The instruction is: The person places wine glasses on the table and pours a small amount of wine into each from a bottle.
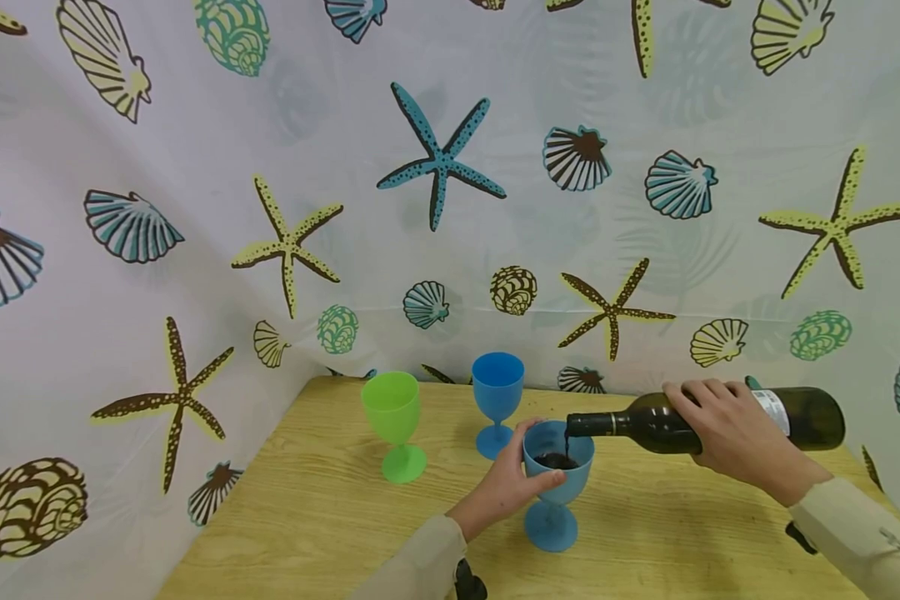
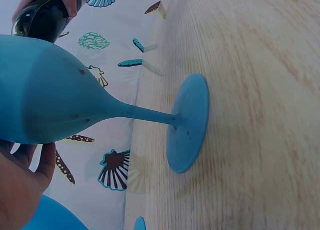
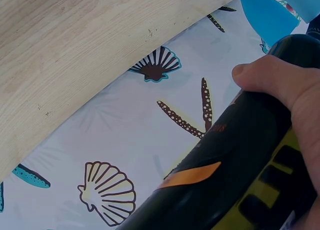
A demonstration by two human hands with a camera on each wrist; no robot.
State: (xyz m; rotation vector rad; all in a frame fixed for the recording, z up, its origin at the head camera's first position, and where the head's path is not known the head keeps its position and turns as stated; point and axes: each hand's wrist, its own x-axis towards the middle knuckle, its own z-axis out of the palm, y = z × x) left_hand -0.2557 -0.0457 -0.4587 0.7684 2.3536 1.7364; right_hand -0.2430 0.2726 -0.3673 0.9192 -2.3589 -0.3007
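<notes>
My left hand (image 1: 507,485) grips the bowl of a light blue goblet (image 1: 557,487), thumb on its near side and fingers behind. The goblet's round foot (image 2: 189,122) stands on the wooden table. In my right hand (image 1: 737,429) is a dark wine bottle (image 1: 648,423), held almost level with its mouth over the goblet's rim. A thin dark stream runs from the mouth into the goblet, where dark liquid (image 1: 557,461) covers the bottom of the bowl. From the right wrist view, the thumb and palm wrap the labelled bottle body (image 3: 215,155).
Behind the held goblet stands a darker blue goblet (image 1: 498,387). A bright green goblet (image 1: 393,412) is to its left. The wooden table (image 1: 307,517) meets a white curtain (image 1: 495,250) printed with starfish and shells at the back and sides.
</notes>
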